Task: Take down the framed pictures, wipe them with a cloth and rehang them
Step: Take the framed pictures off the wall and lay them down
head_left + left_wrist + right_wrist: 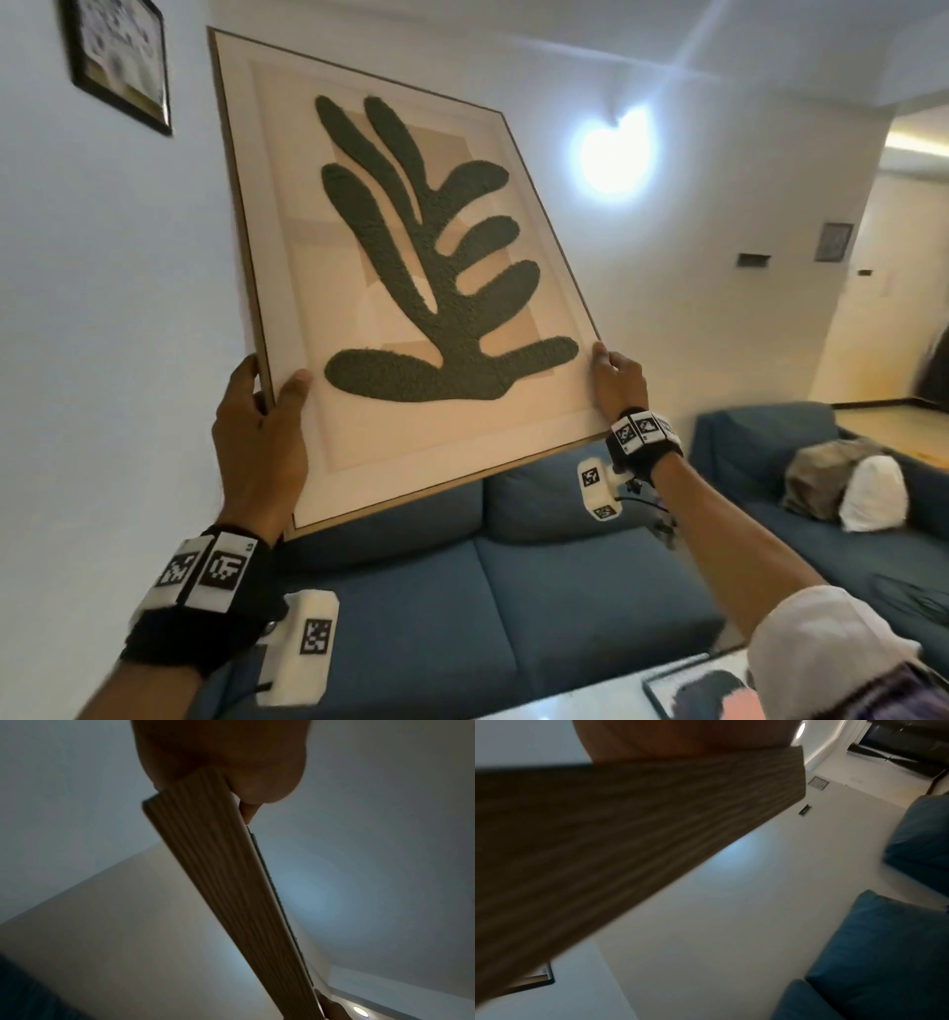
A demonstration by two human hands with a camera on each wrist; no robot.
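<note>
gripping tilted framed picture (400,267), both arms raised, apparently.

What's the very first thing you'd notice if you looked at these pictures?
The big wood-framed picture with a dark green leaf shape fills the middle, held up tilted above a blue sofa. The left hand grips its lower left edge, the right hand its lower right corner. A bright wall lamp glares beside it.

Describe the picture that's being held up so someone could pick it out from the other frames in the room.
Above the blue sofa, left hand and right hand grip a large tilted wooden-framed picture. Unlike the small black-framed picture on the wall, it shows a dark green leaf shape.
</note>
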